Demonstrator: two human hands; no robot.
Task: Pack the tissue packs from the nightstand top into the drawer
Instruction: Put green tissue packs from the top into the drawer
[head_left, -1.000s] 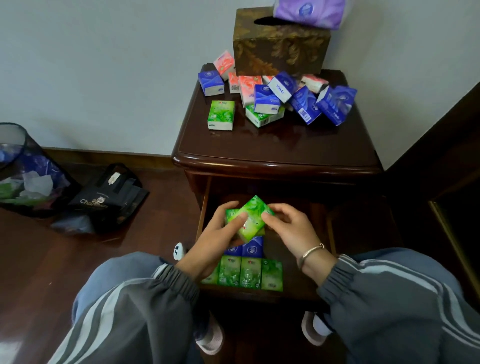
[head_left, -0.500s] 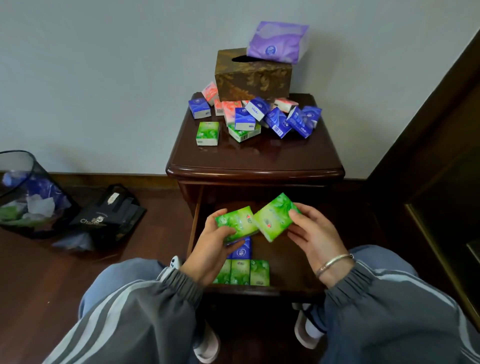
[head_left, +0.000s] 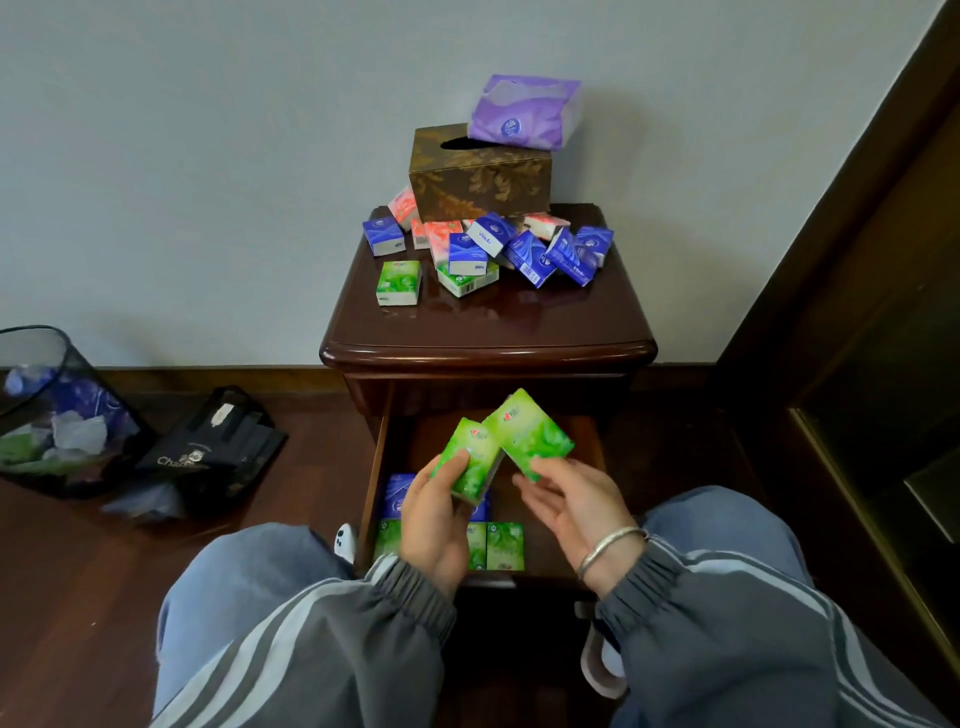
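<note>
Over the open drawer (head_left: 582, 441) at lower centre, you've split the green packs, your left hand (head_left: 434, 525) closed on one (head_left: 470, 465), your right hand (head_left: 574, 506) pinching the other (head_left: 530, 434) with loose fingers, so both can be placed separately.

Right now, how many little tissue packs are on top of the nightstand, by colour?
Blue packs: 6
Pink packs: at least 4, since the pile hides some
Green packs: 2
Total: at least 12
</note>
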